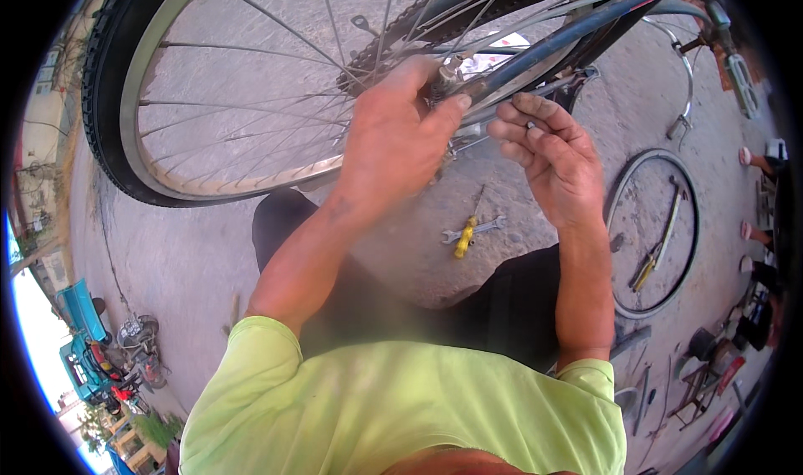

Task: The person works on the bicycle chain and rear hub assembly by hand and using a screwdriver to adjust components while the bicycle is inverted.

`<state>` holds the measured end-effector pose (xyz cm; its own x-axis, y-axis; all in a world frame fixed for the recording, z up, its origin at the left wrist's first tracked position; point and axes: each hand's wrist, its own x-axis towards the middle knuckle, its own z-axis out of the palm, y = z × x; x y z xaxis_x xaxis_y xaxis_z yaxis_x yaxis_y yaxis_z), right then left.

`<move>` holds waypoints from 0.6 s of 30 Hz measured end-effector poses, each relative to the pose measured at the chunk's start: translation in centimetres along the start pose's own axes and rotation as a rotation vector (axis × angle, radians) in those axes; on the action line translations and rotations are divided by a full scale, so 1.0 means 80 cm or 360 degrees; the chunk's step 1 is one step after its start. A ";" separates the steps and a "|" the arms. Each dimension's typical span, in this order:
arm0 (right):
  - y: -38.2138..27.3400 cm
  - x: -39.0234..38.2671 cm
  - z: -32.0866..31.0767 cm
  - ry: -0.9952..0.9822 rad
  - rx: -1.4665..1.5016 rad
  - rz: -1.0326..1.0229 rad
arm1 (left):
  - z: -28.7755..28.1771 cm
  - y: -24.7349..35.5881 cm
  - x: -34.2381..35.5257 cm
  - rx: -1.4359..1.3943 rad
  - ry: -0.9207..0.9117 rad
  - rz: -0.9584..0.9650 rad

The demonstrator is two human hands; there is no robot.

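A bicycle lies turned over before me, its spoked wheel (144, 82) with a black tyre reaching to the far left. My left hand (393, 140) is closed at the wheel's hub axle (449, 72), thumb and fingers around its end beside the dark frame tube (569, 36). Just right of it, my right hand (556, 153) is raised palm up, pinching a small metal piece (530, 125) between thumb and fingertips; its exact kind is too small to tell. The chain (368, 57) shows behind the spokes.
On the ground between my knees lie a yellow-handled screwdriver (465, 237) and a wrench (495, 224). To the right, a loose tyre ring (696, 211) surrounds a long tool (667, 232). Motorbikes (138, 341) stand far left; people's feet (746, 157) show at the right edge.
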<state>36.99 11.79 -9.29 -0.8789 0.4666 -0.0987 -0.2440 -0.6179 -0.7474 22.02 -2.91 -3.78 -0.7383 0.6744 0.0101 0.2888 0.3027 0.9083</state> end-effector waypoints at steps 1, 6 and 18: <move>0.001 0.001 0.000 0.0022 -0.0017 -0.0012 | -0.002 0.002 0.000 0.0021 -0.0032 -0.0016; 0.013 0.020 -0.022 0.0140 -0.0163 0.0021 | -0.003 -0.005 0.005 0.0054 -0.0059 0.0026; 0.044 0.085 0.001 0.0041 0.0238 0.0182 | -0.007 0.001 0.002 -0.0032 -0.0074 -0.0008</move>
<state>30.17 12.74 -12.56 -0.8940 0.4031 -0.1955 -0.2032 -0.7539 -0.6248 21.58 -3.18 -3.46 -0.7105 0.7036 -0.0134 0.2727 0.2929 0.9165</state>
